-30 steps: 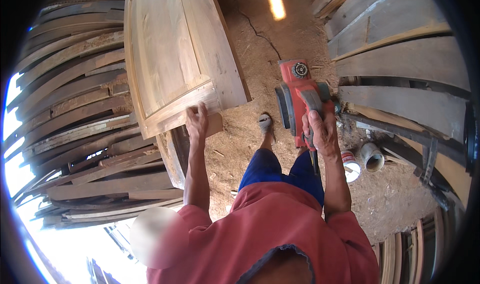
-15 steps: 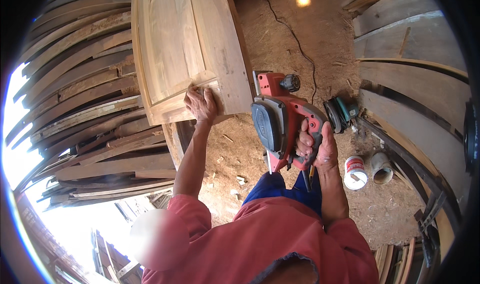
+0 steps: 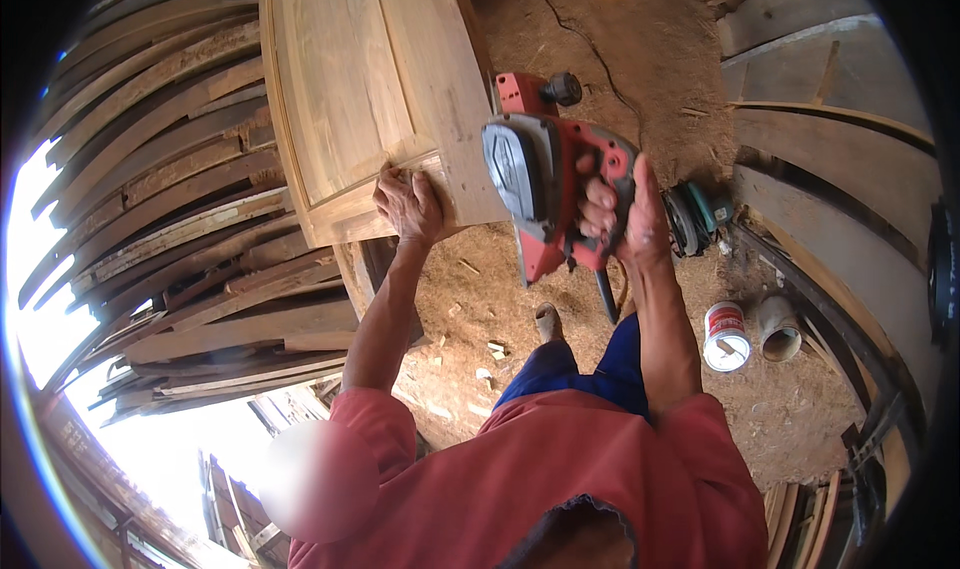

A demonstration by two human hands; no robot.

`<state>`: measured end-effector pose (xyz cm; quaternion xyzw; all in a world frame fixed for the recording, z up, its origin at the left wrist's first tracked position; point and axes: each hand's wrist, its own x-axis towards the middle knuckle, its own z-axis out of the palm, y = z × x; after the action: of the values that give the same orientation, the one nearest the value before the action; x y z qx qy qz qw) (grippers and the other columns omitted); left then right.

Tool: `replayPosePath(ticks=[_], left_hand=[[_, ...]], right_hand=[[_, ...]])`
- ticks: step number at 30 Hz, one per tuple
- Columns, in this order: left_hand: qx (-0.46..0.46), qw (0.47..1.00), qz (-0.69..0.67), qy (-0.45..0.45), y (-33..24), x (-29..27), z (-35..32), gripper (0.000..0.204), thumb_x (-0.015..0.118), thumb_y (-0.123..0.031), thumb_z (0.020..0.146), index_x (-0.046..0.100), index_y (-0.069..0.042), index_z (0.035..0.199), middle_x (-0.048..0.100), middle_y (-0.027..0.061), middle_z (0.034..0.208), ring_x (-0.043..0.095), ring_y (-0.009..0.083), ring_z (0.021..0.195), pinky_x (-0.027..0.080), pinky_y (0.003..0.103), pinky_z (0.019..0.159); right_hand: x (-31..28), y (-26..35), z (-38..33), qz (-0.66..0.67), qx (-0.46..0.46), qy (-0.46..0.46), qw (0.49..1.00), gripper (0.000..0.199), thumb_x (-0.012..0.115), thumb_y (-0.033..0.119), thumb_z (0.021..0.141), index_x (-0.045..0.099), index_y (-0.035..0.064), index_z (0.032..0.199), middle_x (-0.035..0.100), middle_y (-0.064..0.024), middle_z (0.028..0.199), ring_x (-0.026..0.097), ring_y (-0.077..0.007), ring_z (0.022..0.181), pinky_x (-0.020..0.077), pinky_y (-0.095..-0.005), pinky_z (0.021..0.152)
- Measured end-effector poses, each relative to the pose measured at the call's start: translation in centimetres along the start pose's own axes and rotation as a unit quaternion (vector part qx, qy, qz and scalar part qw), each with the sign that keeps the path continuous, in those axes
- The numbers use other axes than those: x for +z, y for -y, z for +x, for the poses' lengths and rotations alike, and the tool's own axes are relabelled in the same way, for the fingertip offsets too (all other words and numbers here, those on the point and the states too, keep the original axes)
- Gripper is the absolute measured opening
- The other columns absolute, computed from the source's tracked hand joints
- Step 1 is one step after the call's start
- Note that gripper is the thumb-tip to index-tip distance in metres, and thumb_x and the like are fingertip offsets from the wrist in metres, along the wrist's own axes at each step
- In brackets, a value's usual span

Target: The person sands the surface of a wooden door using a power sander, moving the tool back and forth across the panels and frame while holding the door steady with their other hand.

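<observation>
Planer (image 3: 548, 174) now sits farther forward, right of the door (image 3: 335, 79), long axes roughly parallel. My right hand (image 3: 630, 214) wraps its handle (image 3: 624, 163); my left hand (image 3: 411, 209) rests on the door, fingers bent, grip unclear.

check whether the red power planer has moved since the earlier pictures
Yes, left: the red power planer in the right hand was clear of the wooden panel a second ago; now it overlaps the panel's right edge in this view.
</observation>
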<state>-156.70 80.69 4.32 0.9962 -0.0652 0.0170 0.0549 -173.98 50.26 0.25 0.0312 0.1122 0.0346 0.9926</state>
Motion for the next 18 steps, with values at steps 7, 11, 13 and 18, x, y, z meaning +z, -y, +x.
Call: replayPosePath(ticks=[7,11,13,18], left_hand=[[0.011,0.999,0.02,-0.025,1.6,0.7,0.5,0.06,0.048,-0.05,0.102,0.041,-0.003,0.138,0.048,0.0215,0.139,0.038,0.0417,0.129,0.026,0.055,0.112],[0.002,1.0,0.015,-0.01,1.8,0.5,0.8,0.072,0.048,-0.059,0.099,0.038,-0.003,0.143,0.046,0.0237,0.141,0.038,0.043,0.13,0.024,0.057,0.113],[-0.029,0.999,-0.043,0.007,-0.1,0.2,0.6,0.09,0.052,-0.069,0.093,0.032,-0.001,0.148,0.042,0.0242,0.143,0.034,0.0424,0.136,0.02,0.058,0.116],[0.073,0.97,-0.127,0.194,-11.7,-3.8,-2.7,0.115,0.074,-0.056,0.076,0.011,-0.008,0.16,0.015,0.0338,0.16,0.008,0.058,0.149,0.012,0.073,0.115]], right_hand=[[-1.3,2.8,-4.2,-0.141,-0.124,-0.183,0.965,0.073,0.061,0.07,0.094,0.06,0.0023,0.12,0.051,0.0027,0.07,0.05,-0.0093,0.057,0.0442,-0.0271,0.054],[-3.7,2.7,-8.3,-0.334,-0.151,-0.318,0.875,0.069,0.058,0.066,0.098,0.06,0.0017,0.121,0.053,0.0002,0.07,0.05,-0.0106,0.052,0.0426,-0.027,0.049],[-5.0,2.5,-10.3,-0.419,-0.165,-0.345,0.823,0.068,0.056,0.066,0.099,0.061,0.0018,0.12,0.053,-0.0006,0.069,0.049,-0.0107,0.05,0.0412,-0.0264,0.046],[-5.6,2.0,-15.6,-0.48,-0.129,-0.352,0.793,0.062,0.05,0.063,0.103,0.058,0.0033,0.12,0.052,-0.0004,0.07,0.049,-0.0092,0.052,0.04,-0.0259,0.046]])
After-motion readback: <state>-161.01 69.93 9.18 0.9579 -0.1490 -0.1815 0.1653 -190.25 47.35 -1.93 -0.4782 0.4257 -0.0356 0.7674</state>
